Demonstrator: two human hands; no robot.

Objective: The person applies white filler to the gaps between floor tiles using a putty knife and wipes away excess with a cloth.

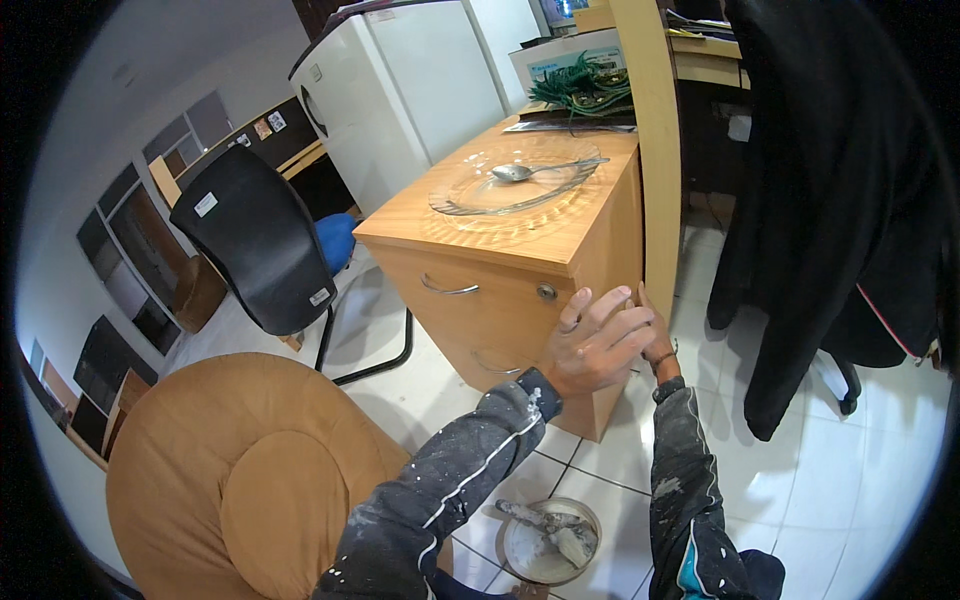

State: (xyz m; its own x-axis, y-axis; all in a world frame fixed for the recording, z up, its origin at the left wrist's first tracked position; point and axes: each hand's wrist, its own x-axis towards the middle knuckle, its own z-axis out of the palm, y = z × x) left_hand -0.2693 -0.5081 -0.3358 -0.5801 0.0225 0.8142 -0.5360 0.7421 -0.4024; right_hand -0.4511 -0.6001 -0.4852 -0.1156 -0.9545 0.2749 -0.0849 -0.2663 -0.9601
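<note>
Indoors, a wooden cabinet [500, 320] stands on tiles [624, 505].

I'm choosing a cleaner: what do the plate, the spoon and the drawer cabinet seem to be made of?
The plate is glossy and see-through, so glass or possibly clear plastic. The spoon looks metal, polished, given its silvery shine. The drawer cabinet seems satin wood-effect laminate, from its even grain; veneer is possible.

left hand [600, 345]: fingers bent, back showing | right hand [658, 342]: close beside, partly hidden
</note>
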